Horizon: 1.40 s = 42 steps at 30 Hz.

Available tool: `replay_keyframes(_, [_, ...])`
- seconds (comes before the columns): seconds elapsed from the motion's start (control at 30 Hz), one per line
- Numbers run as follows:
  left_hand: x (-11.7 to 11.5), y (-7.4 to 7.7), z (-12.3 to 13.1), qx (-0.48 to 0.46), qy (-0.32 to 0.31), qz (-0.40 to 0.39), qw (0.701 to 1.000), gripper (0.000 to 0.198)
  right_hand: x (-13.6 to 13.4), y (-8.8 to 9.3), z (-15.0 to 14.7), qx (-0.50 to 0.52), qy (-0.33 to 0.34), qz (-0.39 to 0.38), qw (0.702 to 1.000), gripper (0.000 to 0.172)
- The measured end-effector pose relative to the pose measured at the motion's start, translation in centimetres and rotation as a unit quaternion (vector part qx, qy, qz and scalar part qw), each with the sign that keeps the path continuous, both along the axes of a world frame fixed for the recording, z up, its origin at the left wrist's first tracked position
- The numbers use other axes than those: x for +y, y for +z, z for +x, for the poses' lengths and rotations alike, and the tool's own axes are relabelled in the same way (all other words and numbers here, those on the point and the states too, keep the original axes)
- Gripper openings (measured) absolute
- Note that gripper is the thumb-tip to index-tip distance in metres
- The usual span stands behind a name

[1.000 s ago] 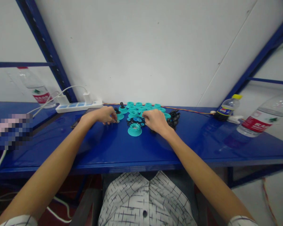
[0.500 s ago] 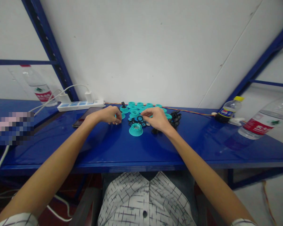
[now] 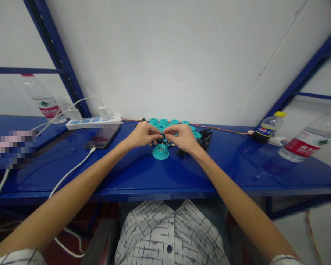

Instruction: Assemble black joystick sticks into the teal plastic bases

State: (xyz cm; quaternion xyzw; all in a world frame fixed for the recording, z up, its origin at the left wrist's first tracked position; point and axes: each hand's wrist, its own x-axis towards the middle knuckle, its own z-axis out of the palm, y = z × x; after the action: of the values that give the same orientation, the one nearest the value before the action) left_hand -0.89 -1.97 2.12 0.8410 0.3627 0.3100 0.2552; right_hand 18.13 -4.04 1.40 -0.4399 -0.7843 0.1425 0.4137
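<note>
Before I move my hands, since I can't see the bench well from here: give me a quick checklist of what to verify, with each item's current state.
Grip on the small black ring: cannot tell; the left hand and right hand crowd around it.
Teal flanged part standing wide end down on the blue bench, apart from both hands: ok.
Cluster of black parts grouped just right of the right hand: ok.
White charging cable clear of the left forearm: cannot tell; it runs close alongside.
Pepsi bottle upright and away from the hands: ok.
</note>
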Motion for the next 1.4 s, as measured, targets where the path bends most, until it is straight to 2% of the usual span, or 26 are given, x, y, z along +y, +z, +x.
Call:
replay_keyframes(0.2, [0.3,0.2,-0.3,0.009,-0.003,0.025,1.0,0.021,0.1,-0.3,-0.1,0.029,-0.004,-0.015,0.999,0.017])
replay_keyframes(0.33, [0.5,-0.2,-0.1,0.035,0.002,0.118,0.992,0.018,0.4,-0.6,-0.1,0.043,-0.03,-0.012,0.999,0.017])
replay_keyframes(0.5, [0.8,-0.5,0.2,0.068,0.042,0.222,0.972,0.018,0.6,-0.8,-0.1,0.075,-0.057,-0.025,0.995,0.019])
replay_keyframes(0.63, [0.7,-0.6,0.1,0.066,0.064,0.234,0.968,0.018,0.5,-0.8,-0.2,0.136,-0.05,-0.077,0.986,0.015])
replay_keyframes(0.77, [0.5,-0.5,0.1,0.051,0.067,0.229,0.97,0.019,0.3,-0.5,-0.3,0.215,-0.035,-0.145,0.965,0.009])
replay_keyframes(0.9, [0.3,-0.2,0.0,0.05,0.064,0.218,0.973,0.019,0.3,-0.3,-0.2,0.242,-0.044,-0.16,0.956,0.007])
replay_keyframes(1.03, [0.5,0.3,-0.7,0.041,0.091,0.225,0.969,0.021,0.1,0.2,0.2,0.223,-0.042,-0.153,0.962,0.009])
replay_keyframes(1.23, [0.9,0.9,-1.8,0.047,0.155,0.237,0.958,0.024,-0.8,0.5,0.1,0.117,0.038,-0.189,0.974,0.009])
replay_keyframes(1.4, [0.8,0.8,-1.7,0.093,0.146,0.241,0.955,0.026,-0.8,-0.2,-0.2,0.029,0.051,-0.17,0.984,0.013])
